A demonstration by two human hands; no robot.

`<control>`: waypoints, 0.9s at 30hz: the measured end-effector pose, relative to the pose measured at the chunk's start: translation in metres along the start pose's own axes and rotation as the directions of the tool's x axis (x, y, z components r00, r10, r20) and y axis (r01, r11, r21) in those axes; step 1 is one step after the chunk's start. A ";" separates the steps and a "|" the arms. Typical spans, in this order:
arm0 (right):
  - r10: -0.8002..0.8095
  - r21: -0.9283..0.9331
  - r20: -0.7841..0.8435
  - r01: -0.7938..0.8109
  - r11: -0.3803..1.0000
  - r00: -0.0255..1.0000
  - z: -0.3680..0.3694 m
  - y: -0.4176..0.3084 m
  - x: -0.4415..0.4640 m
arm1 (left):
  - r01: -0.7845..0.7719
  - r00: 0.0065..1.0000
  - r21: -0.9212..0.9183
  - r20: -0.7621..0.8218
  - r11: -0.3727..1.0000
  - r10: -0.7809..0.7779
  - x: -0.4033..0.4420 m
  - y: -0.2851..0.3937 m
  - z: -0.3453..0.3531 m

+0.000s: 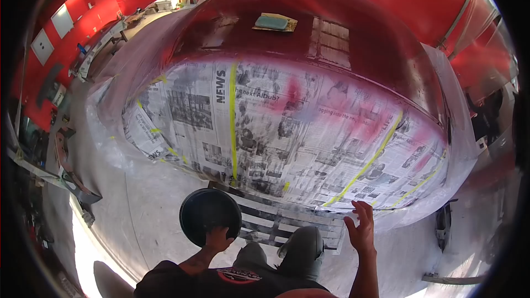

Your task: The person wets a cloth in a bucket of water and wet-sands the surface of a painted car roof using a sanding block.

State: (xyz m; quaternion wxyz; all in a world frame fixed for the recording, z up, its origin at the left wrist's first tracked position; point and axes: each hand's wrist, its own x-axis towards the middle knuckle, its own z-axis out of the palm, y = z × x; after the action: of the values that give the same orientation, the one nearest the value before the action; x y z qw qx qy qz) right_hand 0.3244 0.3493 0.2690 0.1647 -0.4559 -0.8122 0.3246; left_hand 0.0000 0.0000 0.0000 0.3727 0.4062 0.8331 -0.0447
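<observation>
My left hand (219, 238) is at the near rim of a round black bucket (207, 209), its fingers curled over the edge. Part of the bucket's inside is too dark to make out. Raised on the right, my right hand (361, 226) is empty, fingers apart and slightly bent, near the lower edge of the newspaper masking (309, 132). Strips of yellow tape (233, 127) join the sheets, which carry pink overspray and dark smudges. Above them curves a glossy dark red car panel (232, 36). On it lies a teal block (271, 22) atop a yellowish sheet (290, 25).
Clear plastic sheeting (461, 149) drapes around the car. A slatted pallet (265, 218) lies on the grey floor before my knees. Curved dark parts (74, 179) stand at left; a cluttered bench (165, 4) is at the back left. Another person (486, 110) is at far right.
</observation>
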 end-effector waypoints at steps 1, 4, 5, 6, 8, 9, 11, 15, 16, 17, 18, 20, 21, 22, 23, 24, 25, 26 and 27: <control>-0.150 -0.099 -0.021 0.148 0.984 0.988 -0.005 0.000 0.019 | -0.031 0.999 -0.139 -0.035 0.990 0.026 0.012 0.000 -0.011; -0.307 -0.199 0.079 0.317 0.927 0.948 -0.056 -0.020 0.068 | 0.107 0.986 0.116 0.112 0.987 -0.120 -0.049 -0.026 -0.119; -0.350 -0.303 0.112 0.367 0.879 0.930 -0.105 -0.026 0.100 | 0.261 0.949 0.199 0.127 0.945 -0.289 -0.057 -0.033 -0.167; -0.484 -0.417 0.072 0.467 0.780 0.872 -0.162 -0.043 0.128 | 0.478 0.875 0.161 -0.003 0.864 -0.484 -0.068 -0.076 -0.199; -0.642 -0.538 -0.056 0.519 0.665 0.764 -0.287 -0.105 0.156 | 0.852 0.519 0.077 -0.247 0.518 -0.818 -0.157 -0.153 -0.286; -0.689 -0.650 -0.153 0.452 0.610 0.709 -0.354 -0.136 0.160 | 0.946 0.319 0.056 -0.326 0.319 -0.890 -0.216 -0.178 -0.313; -0.741 -0.631 -0.240 0.479 0.610 0.627 -0.473 -0.200 0.134 | 0.988 0.062 -0.118 -0.278 0.099 -0.959 -0.333 -0.085 -0.364; -0.852 -0.698 -0.498 0.507 0.506 0.165 -0.647 -0.256 0.021 | 0.915 0.164 -0.371 -0.019 0.159 -0.986 -0.445 -0.120 -0.214; -0.802 -0.662 -0.584 0.498 0.560 0.126 -0.659 -0.255 -0.008 | 0.908 0.217 -0.379 0.058 0.180 -0.974 -0.449 -0.113 -0.161; -0.744 -0.620 -0.662 0.492 0.612 0.090 -0.664 -0.253 -0.034 | 0.898 0.284 -0.388 0.146 0.210 -0.948 -0.448 -0.099 -0.109; -0.682 -0.622 -0.730 0.367 0.692 0.049 -0.664 -0.248 -0.049 | 0.886 0.350 -0.399 0.237 0.237 -0.906 -0.440 -0.079 -0.062; -0.583 -0.561 -0.812 0.249 0.789 0.015 -0.680 -0.198 -0.072 | 0.817 0.525 -0.478 0.388 0.321 -0.758 -0.411 -0.039 0.023; -0.545 -0.519 -0.838 0.255 0.816 0.038 -0.686 -0.170 -0.072 | 0.728 0.653 -0.581 0.423 0.365 -0.628 -0.383 -0.025 0.065; -0.550 -0.519 -0.833 0.269 0.811 0.052 -0.684 -0.143 -0.059 | 0.521 0.830 -0.789 0.379 0.325 -0.410 -0.347 -0.015 0.099; -0.522 -0.477 -0.846 0.284 0.832 0.108 -0.655 -0.119 -0.040 | 0.648 0.732 -0.624 0.355 0.436 -0.581 -0.335 0.006 0.061; -0.492 -0.433 -0.855 0.298 0.851 0.163 -0.625 -0.088 -0.023 | 0.774 0.585 -0.524 0.377 0.355 -0.718 -0.331 0.076 -0.054; -0.541 -0.512 -0.791 0.175 0.841 0.285 -0.643 0.016 -0.009 | 0.776 0.570 -0.529 0.354 0.344 -0.741 -0.300 0.061 -0.052; -0.448 -0.440 -0.798 0.119 0.890 0.402 -0.596 0.028 0.016 | 0.662 0.675 -0.596 0.212 0.454 -0.707 -0.275 0.048 -0.061; -0.345 -0.370 -0.791 0.052 0.927 0.505 -0.537 0.025 0.042 | 0.572 0.699 -0.628 0.038 0.527 -0.714 -0.254 0.047 -0.086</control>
State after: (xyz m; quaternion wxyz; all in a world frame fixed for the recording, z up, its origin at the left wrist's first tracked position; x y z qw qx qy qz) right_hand 0.6205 0.5965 0.6459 0.5024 -0.4770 -0.7161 -0.0851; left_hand 0.0830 -0.0995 0.2389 0.3400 -0.0694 0.9287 0.1307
